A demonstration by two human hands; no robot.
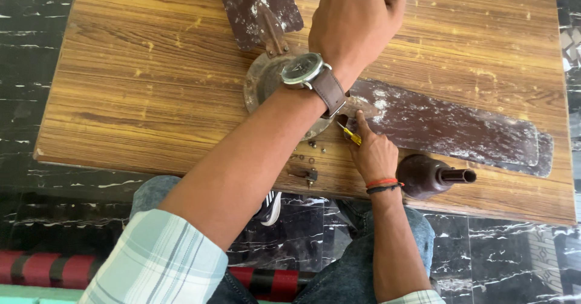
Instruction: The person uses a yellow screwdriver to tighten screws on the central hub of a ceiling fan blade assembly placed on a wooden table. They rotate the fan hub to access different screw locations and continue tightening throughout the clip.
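The right hand (375, 155) grips a small yellow screwdriver (351, 135) at the fan hub (263, 83), at six o'clock on the wooden table (151, 68), and should keep its tip straight, while the clenched left hand (357, 19) holds the fan steady at twelve o'clock.

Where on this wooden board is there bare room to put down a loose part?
The wooden board is bare left of the fan motor hub, out to its left edge, and at the top right above the long blade. It is crowded at the near edge: small screws, right hand, brown canopy cup.
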